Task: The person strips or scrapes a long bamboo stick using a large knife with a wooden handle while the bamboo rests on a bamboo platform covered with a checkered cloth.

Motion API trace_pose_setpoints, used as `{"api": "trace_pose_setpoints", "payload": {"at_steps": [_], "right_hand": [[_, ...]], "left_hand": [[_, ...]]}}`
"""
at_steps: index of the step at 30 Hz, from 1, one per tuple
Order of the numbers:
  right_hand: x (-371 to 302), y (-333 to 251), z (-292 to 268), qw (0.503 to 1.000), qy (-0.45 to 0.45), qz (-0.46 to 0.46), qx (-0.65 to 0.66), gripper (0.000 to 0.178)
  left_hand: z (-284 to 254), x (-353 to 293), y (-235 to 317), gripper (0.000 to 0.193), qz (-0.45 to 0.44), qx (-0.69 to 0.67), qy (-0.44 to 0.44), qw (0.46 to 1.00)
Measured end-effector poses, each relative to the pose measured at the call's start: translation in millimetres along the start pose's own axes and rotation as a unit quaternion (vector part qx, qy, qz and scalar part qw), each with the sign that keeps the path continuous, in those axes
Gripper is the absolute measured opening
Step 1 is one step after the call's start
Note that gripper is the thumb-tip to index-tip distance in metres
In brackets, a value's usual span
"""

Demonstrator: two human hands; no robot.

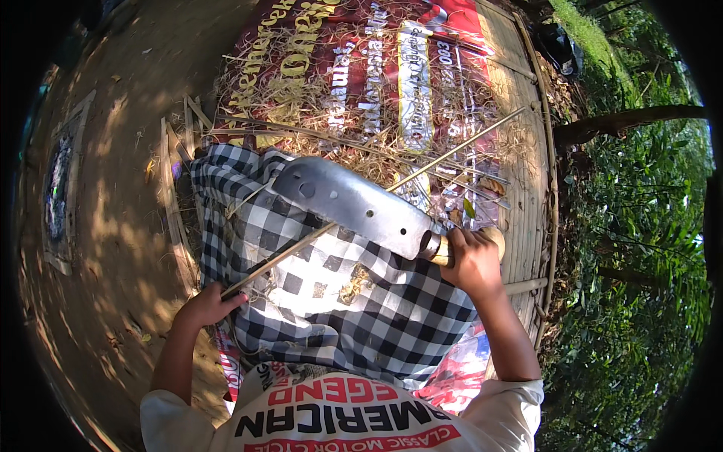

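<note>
My right hand (474,260) is closed round the pale wooden handle of a broad cleaver (354,207). Its wide grey blade, pierced with a few holes, points up and to the left. My left hand (209,305) grips the lower end of a long, thin bamboo strip (280,258). That strip runs diagonally up to the right, and the blade lies across its middle, hiding part of it. Whether the edge bites into the strip cannot be seen. Beneath both is a black-and-white checked cloth (407,301) spread over my lap, with a few shavings on it.
A bamboo platform (520,181) carries a red printed banner (301,45) strewn with curly shavings (339,139) and several thin strips. Bare dirt ground (113,226) lies to the left, with a framed flat panel (64,184). Green plants (625,301) and a branch (625,120) are at the right.
</note>
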State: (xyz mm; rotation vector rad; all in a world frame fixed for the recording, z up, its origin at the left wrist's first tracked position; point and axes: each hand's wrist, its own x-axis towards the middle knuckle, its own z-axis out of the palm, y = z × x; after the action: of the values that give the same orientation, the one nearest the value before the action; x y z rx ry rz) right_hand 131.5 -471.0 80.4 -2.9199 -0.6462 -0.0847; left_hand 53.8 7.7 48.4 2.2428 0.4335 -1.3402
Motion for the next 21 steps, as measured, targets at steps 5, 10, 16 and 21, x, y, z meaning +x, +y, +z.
{"api": "trace_pose_setpoints", "payload": {"at_steps": [5, 10, 16, 21], "right_hand": [[5, 59, -40, 0.98, 0.001, 0.201, -0.016, 0.02], [12, 20, -32, 0.975, -0.029, 0.207, 0.073, 0.029], [22, -69, 12, 0.992, -0.082, -0.044, 0.083, 0.03], [32, -69, 15, 0.99, -0.095, -0.065, 0.085, 0.029]], "left_hand": [[2, 1, -8, 0.077, 0.025, 0.025, 0.043, 0.998], [5, 2, -9, 0.08, 0.035, 0.046, 0.078, 0.995], [-3, -6, 8, 0.075, 0.013, 0.002, 0.03, 0.999], [9, 6, -17, 0.077, 0.051, -0.005, 0.031, 0.998]]}}
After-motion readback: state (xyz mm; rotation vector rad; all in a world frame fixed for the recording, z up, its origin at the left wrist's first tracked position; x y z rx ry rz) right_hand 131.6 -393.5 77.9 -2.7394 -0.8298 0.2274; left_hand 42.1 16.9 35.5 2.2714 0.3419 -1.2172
